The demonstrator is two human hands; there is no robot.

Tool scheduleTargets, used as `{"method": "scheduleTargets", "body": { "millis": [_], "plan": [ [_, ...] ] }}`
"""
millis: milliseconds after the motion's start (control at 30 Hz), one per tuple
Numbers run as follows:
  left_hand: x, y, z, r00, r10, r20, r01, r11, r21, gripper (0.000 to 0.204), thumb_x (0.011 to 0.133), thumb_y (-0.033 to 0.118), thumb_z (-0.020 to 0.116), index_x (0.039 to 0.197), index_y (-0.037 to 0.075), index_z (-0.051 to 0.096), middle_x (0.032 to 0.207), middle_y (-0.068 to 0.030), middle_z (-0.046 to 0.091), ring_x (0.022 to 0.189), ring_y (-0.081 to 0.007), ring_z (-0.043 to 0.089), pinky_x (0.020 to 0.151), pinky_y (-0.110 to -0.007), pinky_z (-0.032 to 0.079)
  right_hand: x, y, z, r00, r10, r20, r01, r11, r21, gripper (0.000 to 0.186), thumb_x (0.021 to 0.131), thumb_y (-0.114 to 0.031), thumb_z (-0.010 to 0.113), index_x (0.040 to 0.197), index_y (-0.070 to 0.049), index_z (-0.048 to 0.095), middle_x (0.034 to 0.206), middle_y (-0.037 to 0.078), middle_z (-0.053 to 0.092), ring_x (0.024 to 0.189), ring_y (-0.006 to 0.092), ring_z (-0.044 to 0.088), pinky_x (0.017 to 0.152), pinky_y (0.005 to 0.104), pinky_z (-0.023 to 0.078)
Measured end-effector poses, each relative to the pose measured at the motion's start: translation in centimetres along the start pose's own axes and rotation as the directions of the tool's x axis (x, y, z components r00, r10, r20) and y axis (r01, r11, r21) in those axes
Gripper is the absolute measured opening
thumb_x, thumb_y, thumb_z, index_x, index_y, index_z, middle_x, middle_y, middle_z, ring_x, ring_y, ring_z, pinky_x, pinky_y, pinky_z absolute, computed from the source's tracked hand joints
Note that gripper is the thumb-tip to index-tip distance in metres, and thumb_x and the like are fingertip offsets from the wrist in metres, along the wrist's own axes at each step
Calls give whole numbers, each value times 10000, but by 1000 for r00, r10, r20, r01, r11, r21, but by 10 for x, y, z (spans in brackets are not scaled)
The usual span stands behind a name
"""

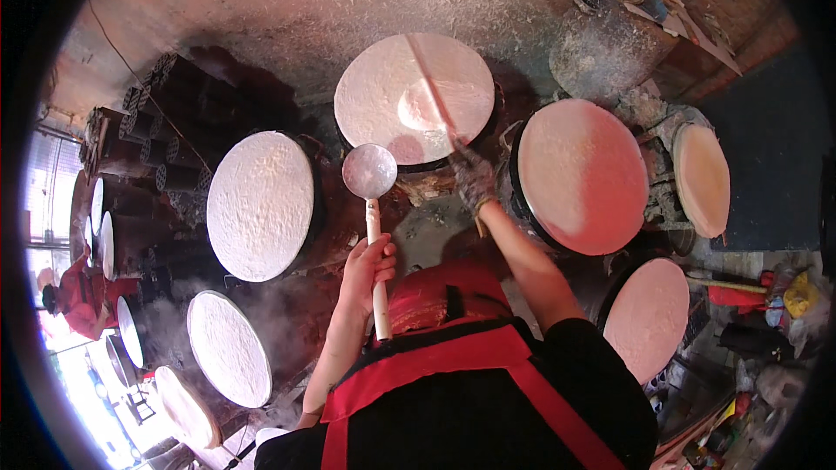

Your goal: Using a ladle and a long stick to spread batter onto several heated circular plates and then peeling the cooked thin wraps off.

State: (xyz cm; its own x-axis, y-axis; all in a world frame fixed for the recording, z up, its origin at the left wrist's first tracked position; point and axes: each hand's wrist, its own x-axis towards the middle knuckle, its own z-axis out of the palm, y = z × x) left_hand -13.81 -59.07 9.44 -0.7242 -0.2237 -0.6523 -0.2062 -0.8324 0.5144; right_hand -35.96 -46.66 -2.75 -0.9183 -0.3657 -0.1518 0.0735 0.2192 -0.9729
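Note:
My left hand is bare and wrapped round the pale handle of a ladle, its round metal bowl held up at the near edge of the far middle griddle. My right hand, in a dark stained glove, grips a long thin stick that is partly blurred. The stick lies across that griddle, whose whole top is coated with pale batter. Beside the stick is a brighter, wetter puddle of batter. Whether the stick touches the batter, I cannot tell.
Coated round griddles stand on both sides: one at left, one lower left, one at right and one lower right. Perforated cylinders are stacked at left. A person in red is at far left.

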Motion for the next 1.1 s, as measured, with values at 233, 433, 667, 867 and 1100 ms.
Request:
{"method": "scheduleTargets", "body": {
  "millis": [233,433,667,867,1100],
  "plan": [
    [22,10,-7,997,51,-62,-38,980,195,103,872,109,506,936,44,459,733,-17,460,503,-35,375,372,-157,281,-4,35,-19,999,9,37,-12,996,91,365,813,-169,595,1174,-123,572,1070,75,624,947,160,554,852,286,412],
    [101,44,-4,989,150,1,-138,906,401,92,863,116,498,824,56,440,672,-2,439,490,-71,400,391,-204,333,-55,69,-33,999,26,31,-19,976,-219,393,832,-306,567,1200,-169,547,1119,122,601,1050,278,554,900,342,407],
    [162,19,16,998,29,-55,-5,917,398,91,848,75,445,794,21,395,629,-56,419,443,-156,415,359,-276,355,-79,38,35,940,326,98,-340,904,260,305,823,-349,601,1101,-223,622,797,51,630,668,154,589,558,294,450],
    [75,88,7,864,-322,388,421,884,-203,107,901,102,428,806,65,396,575,13,369,406,-38,326,314,-152,275,-51,39,-5,885,410,220,-465,753,466,233,843,-270,569,1061,-213,628,522,-22,470,375,81,411,321,241,299],
    [19,92,-32,899,-395,188,402,916,0,51,885,55,442,848,55,407,590,20,376,413,-25,319,286,-140,227,-124,79,21,957,270,108,-238,941,-242,476,831,-177,514,1298,-232,437,1148,207,532,951,313,553,826,326,445]
  ]
}}
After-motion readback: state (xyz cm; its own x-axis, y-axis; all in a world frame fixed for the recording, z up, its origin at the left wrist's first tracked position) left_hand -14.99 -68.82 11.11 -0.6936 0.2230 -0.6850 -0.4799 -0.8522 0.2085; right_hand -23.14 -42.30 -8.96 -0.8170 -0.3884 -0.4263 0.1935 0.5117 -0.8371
